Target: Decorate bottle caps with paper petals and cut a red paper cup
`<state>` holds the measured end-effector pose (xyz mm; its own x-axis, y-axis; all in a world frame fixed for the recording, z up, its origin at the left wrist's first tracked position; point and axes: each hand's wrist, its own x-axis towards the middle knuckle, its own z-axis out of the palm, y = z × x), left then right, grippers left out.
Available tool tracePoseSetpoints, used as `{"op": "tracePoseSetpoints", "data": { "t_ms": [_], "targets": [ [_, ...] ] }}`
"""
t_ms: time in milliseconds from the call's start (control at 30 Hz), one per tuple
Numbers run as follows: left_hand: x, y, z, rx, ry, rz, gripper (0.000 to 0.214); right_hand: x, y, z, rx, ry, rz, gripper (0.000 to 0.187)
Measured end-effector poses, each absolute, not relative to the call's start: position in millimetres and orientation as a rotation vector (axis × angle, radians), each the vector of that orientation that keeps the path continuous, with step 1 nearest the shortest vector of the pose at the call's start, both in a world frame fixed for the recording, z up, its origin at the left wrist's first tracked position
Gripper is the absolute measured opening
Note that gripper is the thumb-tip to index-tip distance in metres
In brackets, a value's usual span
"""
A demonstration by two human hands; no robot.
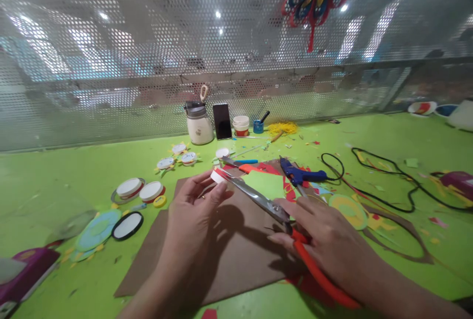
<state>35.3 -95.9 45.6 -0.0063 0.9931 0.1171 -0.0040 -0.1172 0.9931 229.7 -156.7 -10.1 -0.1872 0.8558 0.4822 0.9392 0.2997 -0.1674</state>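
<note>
My left hand (197, 203) pinches a small white disc with a red edge (219, 176) between thumb and fingers. In my right hand (318, 225) is a pair of scissors (258, 200) with orange handles, its fingers wrapped round the grip. The scissor blades point left and their tips reach the red edge of the disc. Beneath both hands lies a brown cardboard sheet (236, 255). A light green paper piece (264, 184) and red scraps rest just beyond the blades. Close by is a blue glue gun (301, 173), with a cord running off to the right.
White round lids (151, 191) and a green paper flower (98, 232) lie at left. Along the back stand a white jug (200, 126), a phone (222, 122), paper cups (241, 125) and a blue pot (258, 126). A black cable (399, 176) loops over the right side.
</note>
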Motion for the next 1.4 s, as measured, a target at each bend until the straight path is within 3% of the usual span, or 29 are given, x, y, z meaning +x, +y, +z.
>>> {"op": "tracePoseSetpoints", "data": {
  "t_ms": [600, 900, 1167, 1400],
  "targets": [
    [39.9, -98.7, 49.5, 1.315, 1.206, 1.283, 0.028, 234.6, -158.2, -11.3, -1.589, -2.121, -0.182, 0.042],
    [29.9, -81.2, 39.4, 1.222, 1.190, 1.175, 0.035, 233.6, -158.6, -7.9, -1.567, -2.111, -0.223, 0.040],
    [25.6, -71.0, 30.6, 1.258, 1.081, 1.294, 0.037, 234.0, -157.2, -6.3, -1.565, -2.111, -0.166, 0.038],
    [29.3, -72.8, 30.1, 1.265, 1.104, 1.296, 0.040, 234.7, -155.0, -10.0, -1.598, -2.112, -0.119, 0.045]
  ]
}}
